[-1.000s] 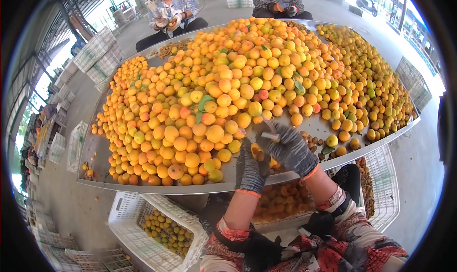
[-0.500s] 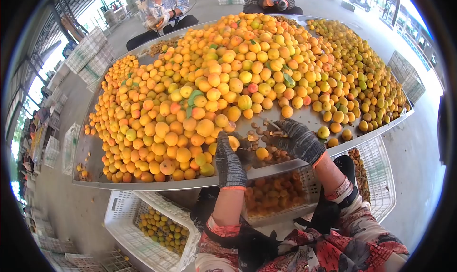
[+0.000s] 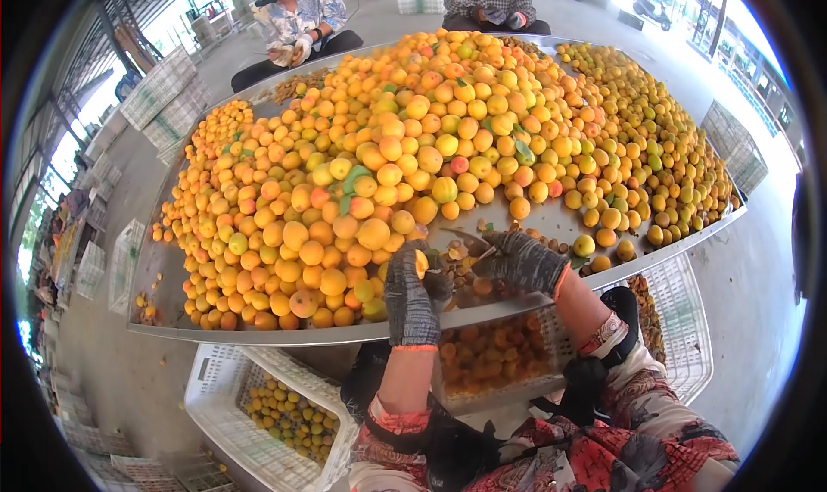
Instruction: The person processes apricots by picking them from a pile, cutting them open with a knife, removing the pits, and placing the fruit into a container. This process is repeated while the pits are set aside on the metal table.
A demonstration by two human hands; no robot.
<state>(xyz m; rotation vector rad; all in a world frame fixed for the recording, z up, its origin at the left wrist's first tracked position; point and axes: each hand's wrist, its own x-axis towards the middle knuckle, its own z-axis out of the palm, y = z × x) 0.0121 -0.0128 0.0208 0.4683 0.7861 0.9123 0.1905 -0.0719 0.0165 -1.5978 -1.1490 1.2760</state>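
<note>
A large heap of orange-yellow apricots (image 3: 345, 225) covers the metal table. At its near edge, my left hand (image 3: 412, 298), in a grey knit glove, is closed around an apricot (image 3: 421, 264), only part of which shows. My right hand (image 3: 527, 264), gloved alike, is closed on what looks like a small knife (image 3: 463, 233), its thin blade pointing left towards my left hand. The knife's handle is hidden in the glove. Brown pits and scraps (image 3: 482, 287) lie on the table between and below my hands.
Below the table edge stand a white crate with greenish apricots (image 3: 293, 419), a crate of orange fruit pieces (image 3: 495, 354) and another white crate (image 3: 685, 320) on the right. Two people (image 3: 301, 27) (image 3: 489, 1) sit across the table. Stacked crates (image 3: 164, 91) stand at left.
My right hand has shifted left and slightly down, nearer my left hand, and the blade now points left. The loose apricot between my hands no longer shows. Both people's hands opposite have moved.
</note>
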